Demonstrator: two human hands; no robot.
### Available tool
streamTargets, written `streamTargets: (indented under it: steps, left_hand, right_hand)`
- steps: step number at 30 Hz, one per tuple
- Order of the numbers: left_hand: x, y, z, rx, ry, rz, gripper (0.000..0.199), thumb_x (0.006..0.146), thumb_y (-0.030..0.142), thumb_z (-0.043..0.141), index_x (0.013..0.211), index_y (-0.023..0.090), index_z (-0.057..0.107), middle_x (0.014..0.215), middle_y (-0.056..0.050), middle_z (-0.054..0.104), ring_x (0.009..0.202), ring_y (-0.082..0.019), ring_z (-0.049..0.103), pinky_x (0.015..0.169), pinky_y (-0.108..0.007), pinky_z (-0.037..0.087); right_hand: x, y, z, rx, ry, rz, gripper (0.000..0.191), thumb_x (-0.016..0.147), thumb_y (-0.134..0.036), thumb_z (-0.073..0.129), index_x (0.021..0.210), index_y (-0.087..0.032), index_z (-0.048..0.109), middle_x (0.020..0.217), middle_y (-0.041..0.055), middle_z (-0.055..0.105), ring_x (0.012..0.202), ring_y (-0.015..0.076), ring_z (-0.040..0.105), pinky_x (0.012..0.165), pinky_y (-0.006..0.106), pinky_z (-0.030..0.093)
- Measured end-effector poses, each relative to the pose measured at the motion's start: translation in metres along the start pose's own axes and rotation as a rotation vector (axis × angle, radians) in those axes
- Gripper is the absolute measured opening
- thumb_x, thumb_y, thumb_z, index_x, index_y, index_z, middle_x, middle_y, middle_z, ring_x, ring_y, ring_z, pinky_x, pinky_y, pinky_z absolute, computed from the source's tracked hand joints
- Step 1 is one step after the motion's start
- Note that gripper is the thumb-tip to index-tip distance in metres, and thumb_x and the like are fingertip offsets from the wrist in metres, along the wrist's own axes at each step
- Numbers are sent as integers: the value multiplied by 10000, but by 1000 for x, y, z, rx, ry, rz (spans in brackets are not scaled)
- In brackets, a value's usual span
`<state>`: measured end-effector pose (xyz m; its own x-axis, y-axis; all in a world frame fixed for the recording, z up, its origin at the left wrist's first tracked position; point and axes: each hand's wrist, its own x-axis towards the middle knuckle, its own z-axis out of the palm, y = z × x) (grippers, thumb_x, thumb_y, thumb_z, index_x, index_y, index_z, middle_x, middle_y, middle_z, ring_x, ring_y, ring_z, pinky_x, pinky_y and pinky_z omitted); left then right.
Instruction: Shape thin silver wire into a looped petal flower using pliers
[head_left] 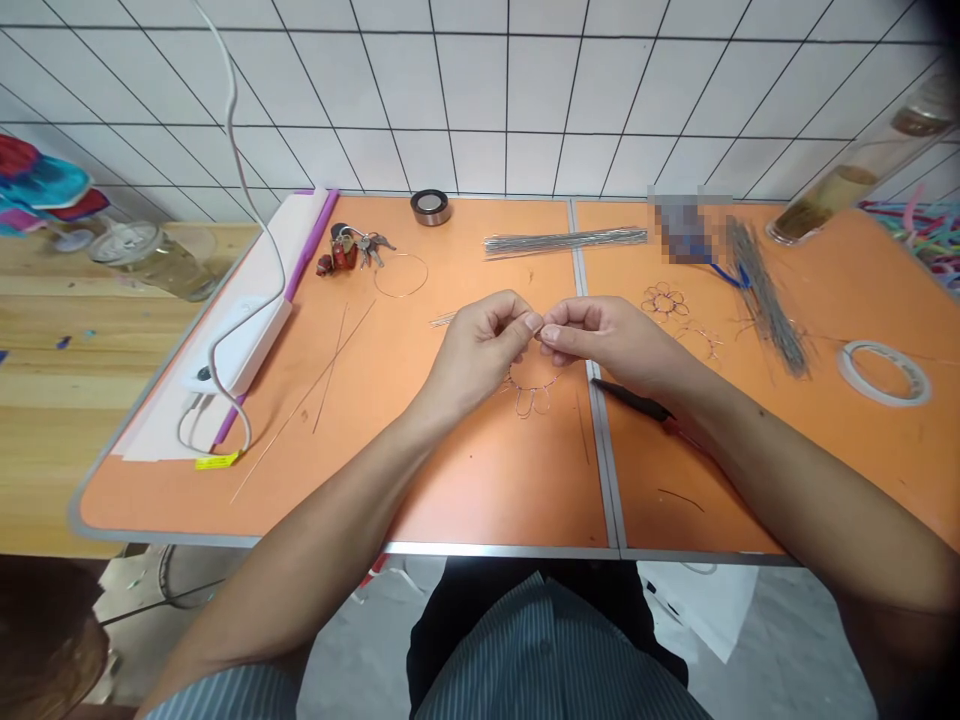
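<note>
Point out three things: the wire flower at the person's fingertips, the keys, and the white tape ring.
Wire flower (pixel 533 388): head view, lower curve of its ring.
Keys (pixel 370 246): head view, middle of the bunch.
White tape ring (pixel 886 397): head view, near side of its band.

Keys (pixel 372 246), tape (pixel 430 207) on orange table (pixel 495 500)

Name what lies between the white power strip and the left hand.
In the head view: two thin, crossing wires, then some pale strands beside the left hand.

Two hands (pixel 484 340), three petalled wire rings (pixel 534 388), two thick wire bundles (pixel 566 241), two tape rolls (pixel 431 207)
</note>
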<state>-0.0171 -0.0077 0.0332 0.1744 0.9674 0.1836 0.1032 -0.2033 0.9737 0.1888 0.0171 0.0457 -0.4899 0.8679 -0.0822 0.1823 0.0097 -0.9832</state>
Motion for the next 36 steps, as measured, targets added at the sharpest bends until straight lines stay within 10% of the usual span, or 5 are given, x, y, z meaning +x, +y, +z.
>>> streamTargets:
  steps: [36]
  left_hand:
    - [-1, -1, 2, -181, 25, -247, 55, 894, 223, 729, 873, 175, 713, 755, -25, 713, 650, -113, 624, 658, -243, 522]
  right_hand:
    - [3, 6, 6, -546, 318, -239, 143, 931, -332, 707, 875, -209, 753, 801, 20, 751, 725, 176, 614, 664, 329, 440]
